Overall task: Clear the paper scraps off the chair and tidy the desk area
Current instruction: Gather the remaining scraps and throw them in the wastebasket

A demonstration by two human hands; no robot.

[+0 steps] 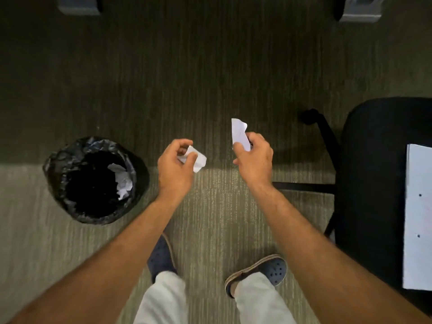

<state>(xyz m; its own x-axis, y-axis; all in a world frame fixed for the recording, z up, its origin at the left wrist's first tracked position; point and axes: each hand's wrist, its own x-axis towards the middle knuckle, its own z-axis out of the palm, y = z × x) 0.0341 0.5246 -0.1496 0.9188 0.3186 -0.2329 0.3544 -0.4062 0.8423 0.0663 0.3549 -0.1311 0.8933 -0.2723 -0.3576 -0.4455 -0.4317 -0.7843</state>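
My left hand point(175, 164) grips a small crumpled white paper scrap point(198, 160) above the carpet, just right of the bin. My right hand point(256, 157) holds another white paper scrap point(239, 132) upright between thumb and fingers. A round waste bin point(53, 169) with a black liner stands at the left, with crumpled white paper point(121, 181) inside it. A black office chair point(371, 174) is at the right edge, and a white sheet of paper point(418, 213) lies flat on its seat.
Green-grey striped carpet point(210, 66) covers the floor. The chair's black base legs point(322, 129) stick out leftward toward my right arm. Two grey furniture feet point(360, 10) show at the top corners. My feet in dark clogs point(273, 270) stand at the bottom centre.
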